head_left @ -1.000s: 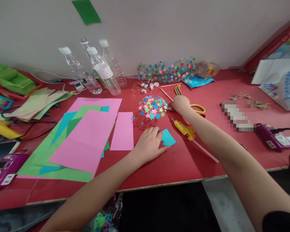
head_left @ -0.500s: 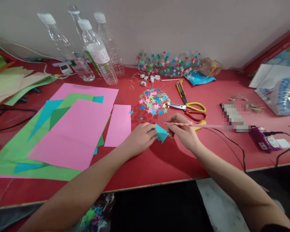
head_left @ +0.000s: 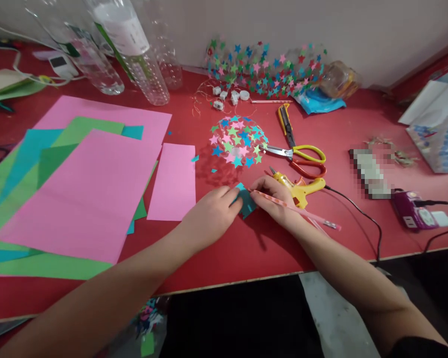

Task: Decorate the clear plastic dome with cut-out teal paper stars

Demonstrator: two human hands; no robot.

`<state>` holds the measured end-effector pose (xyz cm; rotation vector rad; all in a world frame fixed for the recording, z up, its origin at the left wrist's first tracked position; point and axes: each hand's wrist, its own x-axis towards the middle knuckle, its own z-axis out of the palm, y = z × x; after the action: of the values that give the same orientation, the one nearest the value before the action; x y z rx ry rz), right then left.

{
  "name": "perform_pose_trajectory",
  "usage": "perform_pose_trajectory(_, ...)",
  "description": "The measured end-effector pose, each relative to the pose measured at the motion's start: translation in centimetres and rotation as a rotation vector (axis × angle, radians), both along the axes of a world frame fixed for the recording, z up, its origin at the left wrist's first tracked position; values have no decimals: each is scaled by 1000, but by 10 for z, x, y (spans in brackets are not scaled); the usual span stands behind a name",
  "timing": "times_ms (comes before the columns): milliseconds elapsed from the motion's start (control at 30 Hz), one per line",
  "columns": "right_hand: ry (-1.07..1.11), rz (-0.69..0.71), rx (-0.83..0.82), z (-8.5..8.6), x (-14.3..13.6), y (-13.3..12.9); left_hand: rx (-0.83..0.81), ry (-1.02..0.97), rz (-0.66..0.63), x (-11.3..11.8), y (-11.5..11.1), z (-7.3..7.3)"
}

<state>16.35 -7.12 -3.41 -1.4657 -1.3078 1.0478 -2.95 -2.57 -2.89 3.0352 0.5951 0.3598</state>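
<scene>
A small teal paper piece (head_left: 247,203) with a jagged edge lies between my hands near the table's front. My left hand (head_left: 214,214) holds its left side, fingers bent over it. In my right hand (head_left: 278,199) is a pink patterned pencil (head_left: 298,208), its tip at the teal paper and its eraser end pointing right. Just behind my hands, a round clear piece covered with coloured stars (head_left: 239,141) rests on the red table (head_left: 224,258). The yellow glue gun (head_left: 302,191) lies right beside my right hand.
Scissors (head_left: 298,158) and a yellow cutter (head_left: 285,123) lie behind the glue gun. Pink, green and blue sheets (head_left: 78,194) cover the left side. Clear bottles (head_left: 134,64) stand at the back left. A purple power socket (head_left: 412,211) with cables is at the right.
The pencil's tip has come onto the teal paper and its eraser end has swung down toward the front. My right hand has shifted closer to the left. The view has moved downward and nearer.
</scene>
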Motion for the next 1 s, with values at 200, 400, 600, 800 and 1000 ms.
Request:
perform_pose_trajectory(200, -16, -7, -25, 1, 0, 3, 58, 85, 121, 11, -33, -2)
perform_pose_trajectory(400, -124, 21, 12, 7, -4, -1, -16, 190, 30, 14, -50, 3)
perform_pose_trajectory(600, -101, 40, -5, 5, -2, -1, 31, 95, 183, 11, -42, 6)
perform_pose_trajectory(800, 107, 29, -132, 6, -6, -4, 44, 82, 273, 10, -35, 8)
perform_pose_trajectory(1000, 115, -26, -61, 5, -8, -5, -12, 42, 250, 10, -26, 5)
